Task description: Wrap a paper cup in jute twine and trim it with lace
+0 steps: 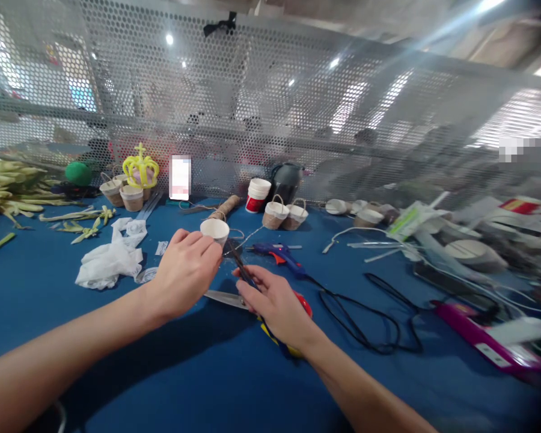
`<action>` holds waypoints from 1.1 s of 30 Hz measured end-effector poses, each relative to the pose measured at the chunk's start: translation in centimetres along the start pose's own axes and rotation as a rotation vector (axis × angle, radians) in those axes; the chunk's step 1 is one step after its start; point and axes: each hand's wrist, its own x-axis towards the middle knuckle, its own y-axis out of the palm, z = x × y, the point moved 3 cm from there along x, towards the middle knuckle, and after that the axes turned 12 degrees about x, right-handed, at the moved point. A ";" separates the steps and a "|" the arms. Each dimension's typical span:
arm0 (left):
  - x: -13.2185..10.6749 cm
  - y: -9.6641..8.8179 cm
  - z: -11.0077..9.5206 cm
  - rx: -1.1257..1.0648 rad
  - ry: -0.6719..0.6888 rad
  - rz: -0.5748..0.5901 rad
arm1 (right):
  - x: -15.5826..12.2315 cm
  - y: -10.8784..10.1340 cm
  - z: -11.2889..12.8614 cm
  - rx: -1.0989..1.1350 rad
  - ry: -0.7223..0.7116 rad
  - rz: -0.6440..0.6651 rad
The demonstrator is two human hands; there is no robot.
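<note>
My left hand (186,272) is closed around a small white paper cup (215,229), held just above the blue table (45,288). My right hand (277,304) rests lower and to the right, fingers pinched on a thin dark tool (237,257) whose tip points up toward the cup. Under the right hand lie scissors (228,298) with a red and yellow handle (303,305) and a silver blade pointing left. A blue glue gun (282,254) lies just beyond the hands.
A crumpled white plastic bag (112,255) lies left. Small twine-wrapped cup baskets (282,214), a twine spool (224,207), a red-and-white cup (257,195) and a yellow crown (140,168) stand by the mesh wall (270,108). Black cable (369,313) loops right; clutter fills the far right.
</note>
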 end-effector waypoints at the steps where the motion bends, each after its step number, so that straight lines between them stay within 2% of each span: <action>1: 0.1 -0.1 0.2 -0.064 -0.019 0.038 | 0.0 0.0 0.1 0.017 0.009 0.000; 5: 0.5 0.7 1.9 -0.705 -0.125 0.383 | 0.0 -0.3 0.5 0.080 0.015 0.029; 9: 0.3 2.5 2.6 -1.322 -0.210 0.599 | 0.0 -0.3 0.7 0.159 0.043 0.073; 11: 0.0 3.3 2.5 -1.496 -0.237 0.676 | 0.0 -0.2 0.8 0.189 0.055 0.093; 13: -0.2 3.6 2.4 -1.544 -0.231 0.696 | -0.1 -0.1 0.8 0.204 0.063 0.103; 16: 0.0 3.0 2.2 -1.381 -0.193 0.621 | -0.2 -0.1 0.9 0.189 0.057 0.090; 19: 0.2 1.7 1.5 -0.849 -0.152 0.423 | -0.1 -0.3 0.5 0.106 0.032 0.020; 22: 0.1 0.1 0.1 -0.106 -0.071 0.087 | 0.1 -0.3 0.0 0.023 -0.033 -0.047; 23: 0.1 -0.2 -0.4 0.043 -0.060 0.013 | 0.2 -0.3 -0.1 0.010 -0.052 -0.058; 25: 0.0 -0.3 -0.6 0.083 -0.036 0.017 | 0.2 -0.3 -0.3 0.008 -0.068 -0.071; 27: 0.2 0.0 0.1 -0.176 -0.084 0.130 | 0.2 -0.4 -0.3 0.033 -0.054 -0.064; 31: 0.4 1.2 1.9 -1.014 -0.205 0.448 | 0.1 -0.3 0.1 0.134 -0.002 0.006; 33: 0.2 1.9 2.0 -1.294 -0.218 0.589 | 0.0 -0.2 0.4 0.170 0.015 0.021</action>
